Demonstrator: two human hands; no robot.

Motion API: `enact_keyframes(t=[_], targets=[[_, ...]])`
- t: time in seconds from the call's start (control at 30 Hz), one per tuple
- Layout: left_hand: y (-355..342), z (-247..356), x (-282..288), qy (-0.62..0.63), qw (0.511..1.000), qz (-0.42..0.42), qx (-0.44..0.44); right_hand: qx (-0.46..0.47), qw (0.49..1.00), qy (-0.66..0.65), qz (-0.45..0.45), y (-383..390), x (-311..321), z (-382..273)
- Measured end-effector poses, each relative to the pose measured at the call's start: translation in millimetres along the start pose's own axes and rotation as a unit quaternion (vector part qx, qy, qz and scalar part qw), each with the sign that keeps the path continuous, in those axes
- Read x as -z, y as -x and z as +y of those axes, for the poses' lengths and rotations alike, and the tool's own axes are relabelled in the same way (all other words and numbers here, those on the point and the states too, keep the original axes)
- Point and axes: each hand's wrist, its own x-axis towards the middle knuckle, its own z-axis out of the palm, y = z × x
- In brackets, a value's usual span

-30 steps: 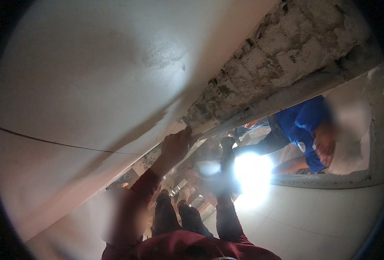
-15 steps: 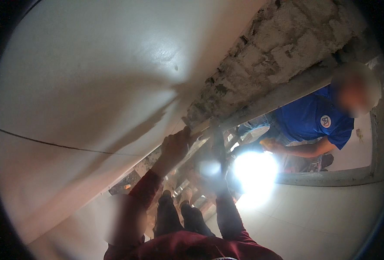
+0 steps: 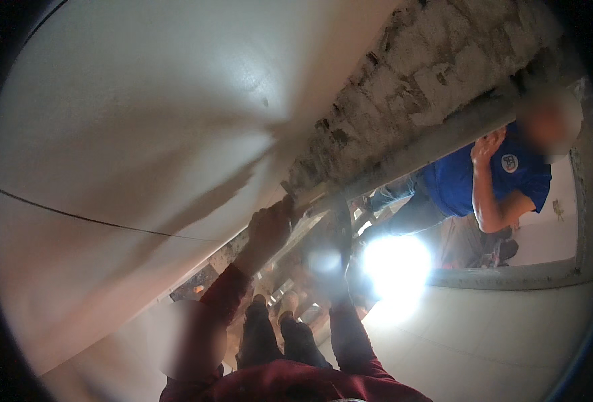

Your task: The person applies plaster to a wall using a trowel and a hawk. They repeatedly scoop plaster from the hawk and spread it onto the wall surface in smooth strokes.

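Left hand (image 3: 270,229) curls beside a pale wall (image 3: 142,147) and right hand (image 3: 339,231) blurs near glare (image 3: 396,264), both grips unclear, steady pressure seemingly best.

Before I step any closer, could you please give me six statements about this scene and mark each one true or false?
1. The left hand is at the edge of the smooth pale wall. True.
2. The co-worker has a raised hand near the upper chest. True.
3. The co-worker's clothing on top is yellow. False: the shirt is blue.
4. The bright glare is to the left of the wearer's legs. False: the bright light is to the right of the legs.
5. A thin dark line runs across the pale wall. True.
6. The surface at the upper right is smooth. False: the rough patch there is uneven, with dark flecks.
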Motion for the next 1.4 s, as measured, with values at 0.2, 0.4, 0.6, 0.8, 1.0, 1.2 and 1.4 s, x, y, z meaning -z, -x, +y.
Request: enact_keyframes(t=[0.2, 0.4, 0.6, 0.8, 1.0, 1.2, 1.4], targets=[[16, 19, 13, 0.092, 0.991, -0.079, 0.048, -0.062, 0.937, -0.321, 0.122, 8, 70, -20], [6, 19, 11, 0.129, 0.992, -0.008, 0.004, 0.043, 0.955, -0.232, 0.177, 25, 77, -28], [-11, 21, 11, 0.159, 0.987, -0.027, 0.005, 0.040, 0.964, -0.225, 0.139, 18, 81, -17], [-8, 10, 19, 0.135, 0.988, -0.077, 0.001, -0.071, 0.956, -0.284, 0.000, 0, 54, -15], [-13, 18, 21, 0.159, 0.982, -0.093, 0.050, -0.081, 0.948, -0.303, 0.049, 8, 39, -14], [-11, 27, 31, 0.168, 0.972, -0.141, 0.083, -0.109, 0.963, -0.244, 0.021, -26, 132, -51], [-4, 25, 27, 0.130, 0.980, -0.129, 0.071, -0.107, 0.967, -0.231, 0.004, -13, 102, -29]])
